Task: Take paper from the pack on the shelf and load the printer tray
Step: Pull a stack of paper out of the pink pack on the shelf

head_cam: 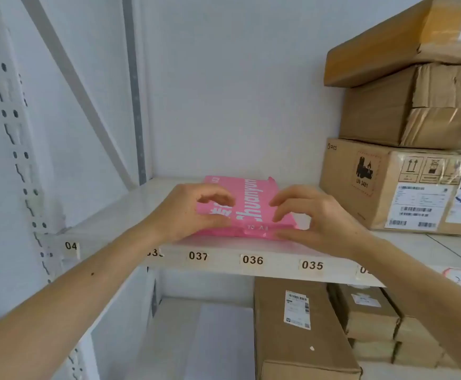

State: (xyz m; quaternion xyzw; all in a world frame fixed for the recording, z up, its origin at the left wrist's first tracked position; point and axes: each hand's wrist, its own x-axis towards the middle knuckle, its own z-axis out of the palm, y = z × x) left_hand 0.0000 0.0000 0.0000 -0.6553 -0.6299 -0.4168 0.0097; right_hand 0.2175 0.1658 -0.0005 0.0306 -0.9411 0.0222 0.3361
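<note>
two bare hands reach forward onto a white metal shelf (119,215), one at each side of a pink paper pack (247,204). the left hand (188,212) curls over the pack's left edge, fingertips and thumb pinched on the wrapper. the right hand (314,218) rests at the right front corner, fingers bent onto the top and thumb low along the near edge. both hands touch the pack, but whether they truly grip it or only pick at the wrapper is hard to tell from this angle.

the pack lies flat near the shelf's front lip, above number labels reading 037 and 036 (252,260). no printer or tray is in view.

the step in hand looks like opening or lifting the pack. it would go best if the hands keep the pack flat, find the folded flap at the near end, and ease sheets out squarely so corners do not bend.

counted outward: two hands, one pink pack. to the right on the same shelf, three cardboard boxes (388,185) stack up, the lowest just beside the pack. on the shelf below, one long upright box (292,325) stands with roughly four smaller boxes stacked beside it. five number labels show fully or in part along the shelf edge, plus one on the upright post.
</note>
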